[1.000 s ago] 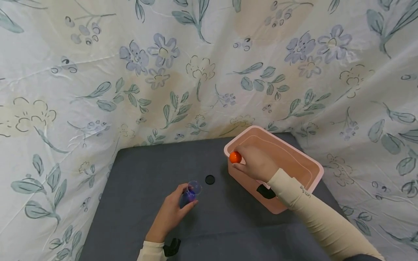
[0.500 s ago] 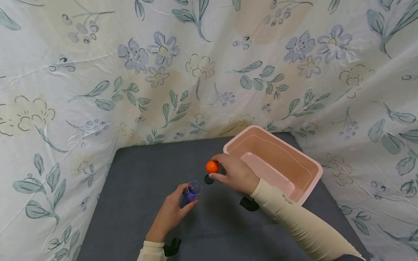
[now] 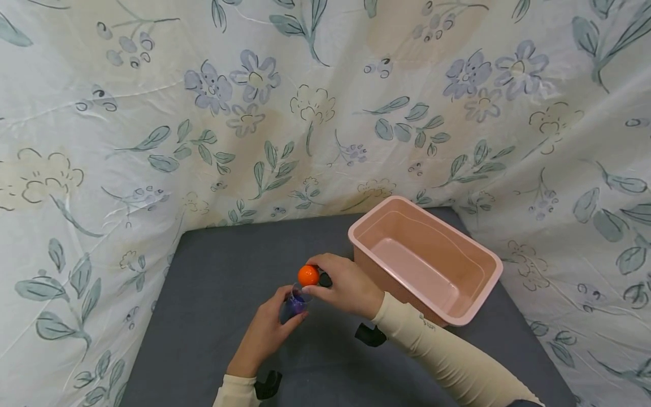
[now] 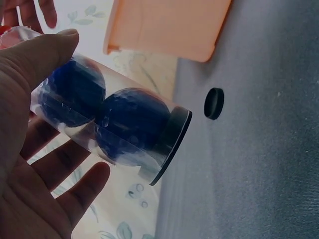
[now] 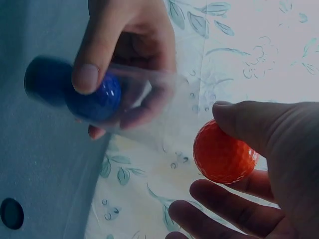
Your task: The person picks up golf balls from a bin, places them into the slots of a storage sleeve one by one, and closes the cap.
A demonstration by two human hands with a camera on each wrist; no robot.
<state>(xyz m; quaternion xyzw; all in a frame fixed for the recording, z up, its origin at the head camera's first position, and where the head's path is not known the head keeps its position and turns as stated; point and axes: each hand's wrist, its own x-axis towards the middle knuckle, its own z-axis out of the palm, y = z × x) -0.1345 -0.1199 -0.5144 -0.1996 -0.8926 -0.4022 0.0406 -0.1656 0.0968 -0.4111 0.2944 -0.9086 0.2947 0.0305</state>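
Observation:
My left hand (image 3: pixel 267 325) grips a clear plastic tube (image 4: pixel 114 114) by its sides. Two blue golf balls (image 4: pixel 132 124) sit one on the other in its lower part, above a black end cap (image 4: pixel 172 144). The upper end of the tube is uncapped. Between thumb and fingers my right hand (image 3: pixel 346 282) pinches an orange golf ball (image 5: pixel 224 152). In the right wrist view the ball is just beyond the tube's open mouth; from the head it overlaps the rim. A loose black cap (image 4: pixel 214 103) lies on the dark grey table (image 3: pixel 229 265).
A pink rectangular tub (image 3: pixel 424 260) stands at the right of the table, close to my right forearm. A floral cloth (image 3: pixel 305 113) hangs behind the table and along both sides.
My right hand has brought the orange golf ball left from over the tub's rim, past the loose cap, to the tube's mouth. The left hand and tube have stayed in place.

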